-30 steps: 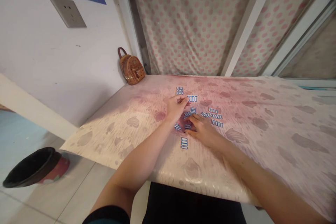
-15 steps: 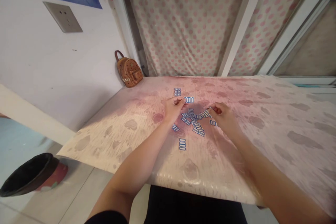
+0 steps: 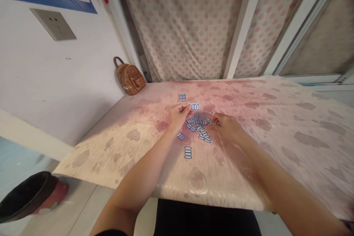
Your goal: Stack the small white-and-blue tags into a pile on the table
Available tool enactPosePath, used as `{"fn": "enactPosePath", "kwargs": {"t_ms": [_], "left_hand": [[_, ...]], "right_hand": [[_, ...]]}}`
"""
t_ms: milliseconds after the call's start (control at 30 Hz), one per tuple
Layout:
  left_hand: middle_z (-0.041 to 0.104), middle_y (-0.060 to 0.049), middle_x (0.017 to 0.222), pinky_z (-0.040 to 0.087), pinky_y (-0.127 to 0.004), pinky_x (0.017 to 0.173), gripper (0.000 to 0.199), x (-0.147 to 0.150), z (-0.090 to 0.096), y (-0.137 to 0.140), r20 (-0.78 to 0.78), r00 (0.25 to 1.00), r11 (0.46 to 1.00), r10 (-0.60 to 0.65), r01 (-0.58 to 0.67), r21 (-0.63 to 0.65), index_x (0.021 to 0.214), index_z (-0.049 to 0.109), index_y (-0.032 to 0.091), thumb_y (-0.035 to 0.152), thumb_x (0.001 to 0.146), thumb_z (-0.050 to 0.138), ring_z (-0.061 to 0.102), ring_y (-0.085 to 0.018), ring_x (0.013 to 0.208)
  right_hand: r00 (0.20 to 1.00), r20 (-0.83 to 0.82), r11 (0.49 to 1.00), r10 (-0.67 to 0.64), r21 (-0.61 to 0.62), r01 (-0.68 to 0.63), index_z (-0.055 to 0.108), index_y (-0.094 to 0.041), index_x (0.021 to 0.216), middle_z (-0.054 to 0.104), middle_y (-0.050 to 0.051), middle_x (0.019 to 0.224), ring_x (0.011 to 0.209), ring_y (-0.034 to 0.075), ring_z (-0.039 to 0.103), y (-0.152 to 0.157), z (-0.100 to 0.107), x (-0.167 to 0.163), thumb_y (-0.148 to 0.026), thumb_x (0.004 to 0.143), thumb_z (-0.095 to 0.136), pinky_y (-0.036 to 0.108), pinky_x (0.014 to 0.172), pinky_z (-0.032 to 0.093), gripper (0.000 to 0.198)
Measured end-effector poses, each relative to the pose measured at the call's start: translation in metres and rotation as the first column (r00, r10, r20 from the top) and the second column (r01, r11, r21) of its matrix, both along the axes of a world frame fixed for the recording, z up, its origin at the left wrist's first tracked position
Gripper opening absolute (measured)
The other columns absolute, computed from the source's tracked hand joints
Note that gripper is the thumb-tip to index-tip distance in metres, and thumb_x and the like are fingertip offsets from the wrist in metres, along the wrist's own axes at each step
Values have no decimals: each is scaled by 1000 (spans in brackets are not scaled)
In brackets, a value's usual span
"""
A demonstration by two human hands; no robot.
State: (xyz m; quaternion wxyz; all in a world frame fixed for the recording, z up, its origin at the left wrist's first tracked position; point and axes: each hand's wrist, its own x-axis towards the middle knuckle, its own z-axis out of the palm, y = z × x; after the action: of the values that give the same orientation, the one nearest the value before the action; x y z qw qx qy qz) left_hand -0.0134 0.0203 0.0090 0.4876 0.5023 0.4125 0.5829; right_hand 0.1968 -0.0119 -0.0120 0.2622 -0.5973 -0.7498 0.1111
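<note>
left hand (image 3: 177,117) pinches card (image 3: 195,107), long axis parallel to surface's (image 3: 298,116) far edge; right hand (image 3: 226,123) grip: can't tell; bin (image 3: 56,193) inside dark.

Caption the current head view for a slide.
Left hand at a striped piece, right hand at a jumbled cluster, patterned tablecloth beneath.

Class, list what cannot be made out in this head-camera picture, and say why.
All in the head view:
- Right hand: exactly what its fingertips touch; the hand covers it.
- Card heap: the lower cards; others overlap them.
- Far striped card: its left end; the left hand covers it.
- Small patterned piece: fine markings; too small.
- Bin: its far left; cut off by the picture edge.
</note>
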Motion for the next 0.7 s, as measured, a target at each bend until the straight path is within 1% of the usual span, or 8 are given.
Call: {"fn": "enactPosePath", "kwargs": {"t_ms": [100, 167, 233, 300, 433, 567, 633, 700], "left_hand": [[72, -5, 71, 55, -24, 61, 24, 0, 0, -1, 6, 1000, 1000, -9, 8, 3, 79, 71, 13, 36, 75, 78, 68, -14, 64], [72, -5, 70, 55, -25, 61, 25, 1, -1, 0, 8, 1000, 1000, -9, 9, -3, 78, 71, 13, 36, 75, 78, 68, -14, 62], [72, -4, 69, 55, -25, 61, 25, 1, -3, 0, 0, 1000, 1000, -9, 9, -7, 77, 71, 13, 37, 75, 79, 68, -14, 62], [72, -4, 69, 55, -25, 62, 25, 3, -6, 1, -8, 1000, 1000, -11, 11, -10, 76, 70, 13, 37, 75, 79, 68, -14, 62], [73, -3, 71, 55, -24, 65, 23, 6, -15, 4, -13, 1000, 1000, -23, 23, -16, 78, 71, 14, 36, 76, 77, 69, -14, 65], [73, -3, 72, 55, -25, 67, 22, 10, -20, 5, -21, 999, 1000, -30, 30, 5, 78, 70, 15, 36, 77, 75, 70, -15, 66], [73, -3, 73, 55, -26, 67, 22, 11, -19, 2, -37, 999, 999, -33, 34, 18, 80, 71, 15, 36, 78, 74, 71, -16, 68], [74, -4, 75, 55, -26, 67, 20, 12, -17, -2, -55, 998, 999, -41, 42, 24, 82, 71, 14, 35, 80, 73, 72, -16, 71]], "right_hand": [[1000, 7, 1000, 17, 11, -17, 68, -22, 78, 70, 3, 78, 72, 17, 62, -1, 1, -2, -17, 81, 57, 27, 66, 40, 12], [999, -37, 997, -6, 77, 9, 70, -21, 76, 68, 5, 80, 75, 18, 61, -2, 4, -2, -18, 81, 56, 28, 68, 41, 16], [989, -141, 986, -39, 157, 61, 72, -21, 75, 66, 6, 82, 76, 18, 60, -2, 8, -2, -24, 82, 56, 29, 69, 42, 17], [958, -282, 979, -47, 175, 99, 72, -21, 76, 64, 5, 78, 70, 18, 57, -2, 14, -2, -31, 82, 57, 30, 65, 42, 20], [821, -571, 997, -18, 54, 59, 65, -21, 73, 61, 0, 65, 60, 15, 53, -2, 21, -5, -40, 81, 57, 28, 57, 40, 23], [630, -776, 998, 12, -30, -57, 60, -20, 76, 71, 3, 74, 65, 15, 63, -4, 21, -12, -44, 77, 64, 29, 66, 50, 24], [588, -809, 994, 9, -59, -95, 58, -20, 75, 73, 5, 76, 65, 15, 65, -5, 20, -17, -47, 75, 68, 31, 68, 53, 29], [590, -808, 993, -2, -74, -97, 57, -20, 74, 72, 4, 72, 61, 15, 64, -7, 19, -22, -50, 76, 68, 30, 65, 53, 32]]}}
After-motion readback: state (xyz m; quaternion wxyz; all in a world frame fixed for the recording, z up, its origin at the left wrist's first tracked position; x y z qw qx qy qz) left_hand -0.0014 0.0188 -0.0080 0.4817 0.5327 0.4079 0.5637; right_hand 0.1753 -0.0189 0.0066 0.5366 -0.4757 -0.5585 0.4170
